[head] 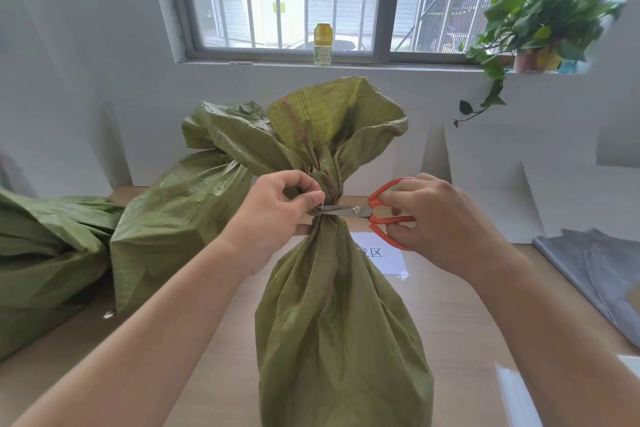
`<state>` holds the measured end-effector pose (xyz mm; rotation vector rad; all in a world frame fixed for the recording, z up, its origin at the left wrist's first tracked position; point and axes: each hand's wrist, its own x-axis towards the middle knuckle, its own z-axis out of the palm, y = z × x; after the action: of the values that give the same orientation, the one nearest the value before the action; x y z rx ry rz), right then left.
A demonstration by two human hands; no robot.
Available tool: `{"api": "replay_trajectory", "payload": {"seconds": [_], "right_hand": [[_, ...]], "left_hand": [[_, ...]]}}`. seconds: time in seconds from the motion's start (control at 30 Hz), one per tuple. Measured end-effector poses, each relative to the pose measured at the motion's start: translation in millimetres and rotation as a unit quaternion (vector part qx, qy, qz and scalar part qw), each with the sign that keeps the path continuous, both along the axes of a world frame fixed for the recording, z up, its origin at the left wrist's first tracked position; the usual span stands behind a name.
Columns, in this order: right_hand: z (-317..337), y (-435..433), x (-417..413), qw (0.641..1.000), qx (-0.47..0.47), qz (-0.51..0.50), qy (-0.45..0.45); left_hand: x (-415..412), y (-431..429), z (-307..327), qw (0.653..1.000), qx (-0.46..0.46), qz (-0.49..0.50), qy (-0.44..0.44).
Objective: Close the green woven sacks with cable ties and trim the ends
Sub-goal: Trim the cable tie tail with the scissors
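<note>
Sack neck (327, 198) between both hands (277, 208)

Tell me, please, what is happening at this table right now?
A person is finishing off a green woven sack standing on the table. Its gathered neck is already cinched by a cable tie. The left hand pinches the tie's loose end, while the right hand holds orange-handled scissors with the blades at that end, ready to trim. More green sacks lie to the left.
</note>
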<state>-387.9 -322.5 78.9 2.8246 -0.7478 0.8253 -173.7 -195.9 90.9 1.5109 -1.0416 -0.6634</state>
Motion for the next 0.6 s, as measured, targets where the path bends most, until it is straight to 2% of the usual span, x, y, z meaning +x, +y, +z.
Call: {"api": "replay_trajectory", "payload": {"seconds": [0.6], "right_hand": [[7.1, 10.2, -6.5, 1.0, -0.006, 0.011, 0.015]], "left_hand": [[-5.7, 1.7, 2.8, 1.0, -0.009, 0.019, 0.012]]}}
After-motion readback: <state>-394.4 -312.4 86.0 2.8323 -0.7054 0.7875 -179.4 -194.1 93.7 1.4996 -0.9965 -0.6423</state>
